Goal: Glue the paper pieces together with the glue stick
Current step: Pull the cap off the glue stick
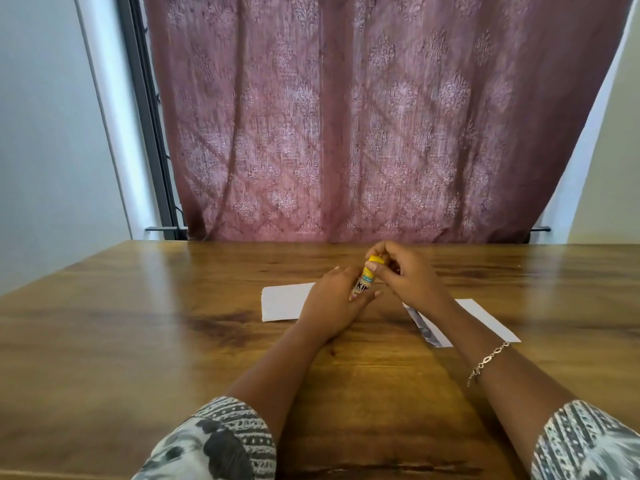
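A glue stick [367,276] with a yellow cap and a white printed label stands nearly upright above the table's middle. My left hand [332,301] wraps around its lower body. My right hand [405,277] pinches the yellow cap with thumb and fingers. A white paper piece [282,303] lies flat to the left, partly under my left hand. A second white paper piece [485,318], with a printed strip along its left edge, lies to the right, and my right wrist crosses over it.
The wooden table [138,327] stretches wide on both sides. A patterned mauve curtain [363,116] hangs just behind its far edge. A thin bracelet [488,362] circles my right wrist.
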Demonstrator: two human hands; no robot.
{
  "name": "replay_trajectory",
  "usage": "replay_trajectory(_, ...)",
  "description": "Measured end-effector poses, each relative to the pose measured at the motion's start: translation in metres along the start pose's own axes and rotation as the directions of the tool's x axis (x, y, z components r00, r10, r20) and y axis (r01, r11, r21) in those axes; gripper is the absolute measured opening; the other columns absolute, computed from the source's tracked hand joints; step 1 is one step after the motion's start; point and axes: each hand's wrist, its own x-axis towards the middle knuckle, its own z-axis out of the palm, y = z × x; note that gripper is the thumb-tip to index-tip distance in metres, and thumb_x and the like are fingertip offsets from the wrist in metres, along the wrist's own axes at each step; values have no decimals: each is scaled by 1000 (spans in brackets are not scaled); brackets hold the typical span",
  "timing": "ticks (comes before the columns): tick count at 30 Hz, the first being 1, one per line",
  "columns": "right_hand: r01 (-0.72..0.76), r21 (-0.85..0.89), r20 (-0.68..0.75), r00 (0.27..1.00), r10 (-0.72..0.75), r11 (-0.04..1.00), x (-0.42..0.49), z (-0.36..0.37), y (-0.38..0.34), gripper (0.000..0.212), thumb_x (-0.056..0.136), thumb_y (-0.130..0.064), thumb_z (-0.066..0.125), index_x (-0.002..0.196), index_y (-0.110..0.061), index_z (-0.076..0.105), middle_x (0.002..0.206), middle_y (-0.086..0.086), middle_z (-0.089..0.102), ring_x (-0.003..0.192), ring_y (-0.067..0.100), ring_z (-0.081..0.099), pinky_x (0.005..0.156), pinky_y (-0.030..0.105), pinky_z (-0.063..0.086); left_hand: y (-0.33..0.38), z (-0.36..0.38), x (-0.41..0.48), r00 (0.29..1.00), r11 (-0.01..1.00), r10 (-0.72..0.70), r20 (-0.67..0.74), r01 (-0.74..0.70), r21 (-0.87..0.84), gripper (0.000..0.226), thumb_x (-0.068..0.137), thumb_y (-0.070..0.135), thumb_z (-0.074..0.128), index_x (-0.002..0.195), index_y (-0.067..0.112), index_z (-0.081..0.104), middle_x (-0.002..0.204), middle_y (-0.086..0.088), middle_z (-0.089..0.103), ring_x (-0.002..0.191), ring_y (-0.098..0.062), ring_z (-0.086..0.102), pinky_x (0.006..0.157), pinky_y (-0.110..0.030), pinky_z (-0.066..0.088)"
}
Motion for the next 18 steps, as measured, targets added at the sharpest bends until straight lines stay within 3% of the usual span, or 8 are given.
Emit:
replay_trajectory(3,33,45,31,999,-34,998,-1,4,-2,4,85,-14,59,89,-13,59,66,1,53,56,3,46,56,24,40,0,-7,2,999,1000,-18,-49,17,-21,42,77,46,57,94,8,62,84,-14,68,80,-32,60,67,-38,43)
replay_trajectory(6,31,49,9,999,-32,998,0,5,-2,12,82,-31,59,80,-19,58,70,25,59,59,32,51,59,45,45,-1,-11,1,997,999,-37,-61,38,1,31,80,35,66,97,10,64,85,-12,69,81,-30,61,67,-36,42)
replay_trajectory(8,27,22,23,999,-28,999,0,5,-2,14,81,-33,59,80,-19,58,72,27,60,65,41,54,62,50,46,1,-12,1,997,999,-36,-63,35,-14,28,80,32,67,97,9,65,83,-13,68,79,-30,60,64,-34,39)
replay_trajectory(11,77,-3,102,992,-77,997,-1,1,-4,3,85,-16,59,87,-16,56,69,9,59,63,27,52,65,45,47,3,-15,0,997,998,-46,-57,44,-49,23,80,27,67,94,9,66,78,-13,65,73,-27,55,59,-28,28)
replay_trajectory(13,102,-17,169,981,-97,995,-2,-3,-6,8,85,-10,57,91,-15,55,77,8,60,69,20,52,66,40,45,1,-17,0,998,996,-50,-38,47,-70,23,79,26,68,95,10,67,77,-13,65,74,-30,56,59,-27,27)
replay_trajectory(17,99,-75,189,978,-84,992,-7,-5,-9,11,85,-17,59,95,-12,56,73,-5,54,62,9,46,58,18,37,-1,-17,0,995,993,-91,-47,88,-75,27,74,30,72,96,15,69,77,-6,65,67,-17,49,59,-26,31)
replay_trajectory(18,91,-82,165,983,-76,992,-8,-4,-9,13,85,-21,59,94,-12,57,70,-7,52,59,8,45,55,18,36,-1,-17,0,993,992,-100,-57,95,-79,27,73,31,73,94,14,69,75,-6,64,65,-15,46,59,-26,30)
